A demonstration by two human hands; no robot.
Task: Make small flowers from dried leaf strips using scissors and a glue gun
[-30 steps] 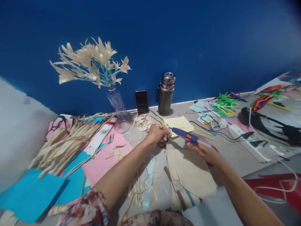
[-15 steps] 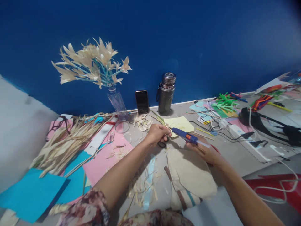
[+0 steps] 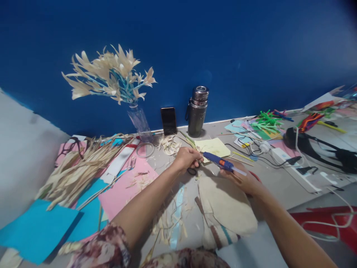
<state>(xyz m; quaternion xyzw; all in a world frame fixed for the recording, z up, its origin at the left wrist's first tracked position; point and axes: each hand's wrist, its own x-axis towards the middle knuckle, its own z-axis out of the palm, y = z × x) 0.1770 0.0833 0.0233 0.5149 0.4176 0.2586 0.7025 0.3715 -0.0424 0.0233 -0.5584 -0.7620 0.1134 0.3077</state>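
My right hand (image 3: 242, 179) is wrapped round a blue hot glue gun (image 3: 216, 159), with a clear glue stick (image 3: 239, 171) jutting from its back end. The gun's nozzle points left, close to the fingertips of my left hand (image 3: 189, 158). My left hand is closed in a pinch on something small, mostly hidden by the fingers. A greenish husk strip (image 3: 189, 140) slants just beyond that hand. Beneath the nozzle lies a pale yellow paper (image 3: 214, 146). Black scissor handles (image 3: 192, 171) show below my left hand. Nearer me rests a beige cloth piece (image 3: 227, 208).
Husk flowers (image 3: 111, 74) stand in a clear bottle (image 3: 140, 124) by the wall. A phone (image 3: 169, 121) and a steel flask (image 3: 197, 113) are beside it. Dried husks (image 3: 89, 171) cover the left. A power strip (image 3: 295, 169), cords and black headphones (image 3: 315, 149) lie right.
The glue gun has shifted very slightly left, toward my left fingertips. Both hands otherwise keep their places and grips.
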